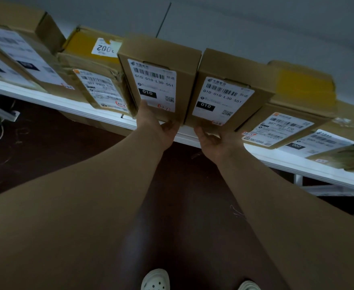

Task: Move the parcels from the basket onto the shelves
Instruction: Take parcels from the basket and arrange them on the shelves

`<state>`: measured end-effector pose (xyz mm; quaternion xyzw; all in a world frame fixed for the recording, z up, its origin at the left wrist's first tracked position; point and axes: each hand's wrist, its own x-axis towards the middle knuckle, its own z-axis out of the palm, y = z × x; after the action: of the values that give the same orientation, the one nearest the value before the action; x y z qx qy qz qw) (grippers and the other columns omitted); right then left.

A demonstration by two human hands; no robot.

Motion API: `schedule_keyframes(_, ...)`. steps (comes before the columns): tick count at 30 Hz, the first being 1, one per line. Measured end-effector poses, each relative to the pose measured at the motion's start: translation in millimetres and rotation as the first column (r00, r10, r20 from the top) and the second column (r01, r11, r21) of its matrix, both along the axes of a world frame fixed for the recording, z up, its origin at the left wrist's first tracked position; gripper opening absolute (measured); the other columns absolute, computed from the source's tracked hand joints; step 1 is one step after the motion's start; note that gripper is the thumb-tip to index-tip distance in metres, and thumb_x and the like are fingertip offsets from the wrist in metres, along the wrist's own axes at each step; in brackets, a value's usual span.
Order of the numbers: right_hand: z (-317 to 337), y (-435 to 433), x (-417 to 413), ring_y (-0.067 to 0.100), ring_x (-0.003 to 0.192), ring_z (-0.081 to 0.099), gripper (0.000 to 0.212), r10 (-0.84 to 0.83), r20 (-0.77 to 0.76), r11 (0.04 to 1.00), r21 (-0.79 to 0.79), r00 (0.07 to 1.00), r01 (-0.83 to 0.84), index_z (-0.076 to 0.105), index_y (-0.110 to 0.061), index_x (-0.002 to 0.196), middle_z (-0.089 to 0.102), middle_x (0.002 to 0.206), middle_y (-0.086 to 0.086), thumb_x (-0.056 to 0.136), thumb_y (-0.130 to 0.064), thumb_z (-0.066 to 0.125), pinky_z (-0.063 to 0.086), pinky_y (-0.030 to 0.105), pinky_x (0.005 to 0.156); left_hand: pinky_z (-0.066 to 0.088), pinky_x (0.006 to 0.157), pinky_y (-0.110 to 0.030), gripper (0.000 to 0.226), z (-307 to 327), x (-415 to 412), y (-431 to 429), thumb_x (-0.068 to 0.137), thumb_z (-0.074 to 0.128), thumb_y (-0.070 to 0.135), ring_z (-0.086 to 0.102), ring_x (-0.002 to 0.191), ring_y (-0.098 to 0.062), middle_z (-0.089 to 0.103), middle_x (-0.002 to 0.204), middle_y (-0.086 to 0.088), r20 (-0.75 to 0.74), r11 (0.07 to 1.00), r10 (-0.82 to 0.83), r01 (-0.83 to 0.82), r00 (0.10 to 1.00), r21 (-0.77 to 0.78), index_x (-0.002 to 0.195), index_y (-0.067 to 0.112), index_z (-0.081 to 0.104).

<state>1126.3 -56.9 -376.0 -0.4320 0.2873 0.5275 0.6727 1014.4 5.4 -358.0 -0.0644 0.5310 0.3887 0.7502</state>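
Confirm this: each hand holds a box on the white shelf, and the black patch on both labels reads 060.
Not quite. The head view shows the left hand holding the left box and the right hand the right box, on the white shelf, but both patches read 010.

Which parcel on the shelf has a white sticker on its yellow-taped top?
The parcel immediately left of the box the left hand holds. The other yellow-taped parcel, at the right, shows no top sticker.
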Motion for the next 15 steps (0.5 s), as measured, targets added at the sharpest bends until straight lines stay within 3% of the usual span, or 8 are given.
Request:
schedule_keyframes(3, 8, -5, -7, 0.038, 0.129, 0.045, 0.047, -0.002, 0.001, 1.0, -0.018, 1.0, 0.002, 0.038, -0.007, 0.142, 0.037, 0.148, 0.016, 0.099, -0.016, 0.051, 0.044, 0.05, 0.102, 0.051, 0.093, -0.049, 0.031, 6, -4, -4, 0.093, 0.054, 0.038, 0.056, 0.112, -0.038, 0.054, 0.123, -0.022, 0.035, 1.0, -0.001, 0.002, 0.999, -0.017, 0.105, 0.009, 0.056)
schedule_keyframes(5, 16, -10, -14, 0.037, 0.136, 0.038, 0.048, 0.01, -0.03, 0.999, -0.03, 1.0, -0.011, 0.026, -0.002, 0.148, 0.032, 0.152, 0.018, 0.103, -0.013, 0.037, 0.039, 0.048, 0.107, 0.046, 0.1, -0.048, 0.04, 6, -8, -9, 0.094, 0.053, 0.038, 0.05, 0.121, -0.038, 0.048, 0.132, -0.025, 0.009, 0.999, -0.013, 0.014, 1.0, -0.048, 0.12, 0.007, 0.052)
schedule_keyframes(8, 25, -15, -25, 0.037, 0.134, 0.041, 0.043, 0.101, -0.069, 0.993, -0.05, 0.992, -0.105, 0.031, 0.006, 0.143, 0.039, 0.145, 0.024, 0.104, -0.009, 0.028, 0.039, 0.045, 0.106, 0.042, 0.104, -0.046, 0.059, 7, -18, -18, 0.096, 0.048, 0.042, 0.046, 0.125, -0.036, 0.043, 0.138, -0.026, -0.018, 0.995, -0.027, 0.025, 0.999, -0.098, 0.144, 0.01, 0.036)
schedule_keyframes(13, 32, -9, -50, 0.039, 0.128, 0.046, 0.037, 0.263, -0.086, 0.963, -0.039, 0.961, -0.267, 0.041, 0.008, 0.136, 0.045, 0.139, 0.026, 0.103, -0.007, 0.034, 0.04, 0.045, 0.102, 0.044, 0.103, -0.044, 0.059, 6, -46, -22, 0.096, 0.044, 0.043, 0.053, 0.118, -0.035, 0.052, 0.129, -0.024, -0.016, 0.995, -0.005, 0.004, 1.0, -0.101, 0.139, 0.002, 0.042)
schedule_keyframes(15, 35, -5, -64, 0.039, 0.127, 0.046, 0.038, 0.296, -0.102, 0.954, -0.029, 0.95, -0.3, 0.041, 0.008, 0.135, 0.045, 0.138, 0.027, 0.103, -0.01, 0.035, 0.039, 0.046, 0.104, 0.041, 0.105, -0.043, 0.06, 11, -62, -23, 0.097, 0.043, 0.041, 0.049, 0.123, -0.035, 0.048, 0.134, -0.025, -0.058, 0.996, 0.019, -0.023, 0.998, -0.082, 0.142, 0.002, 0.037)
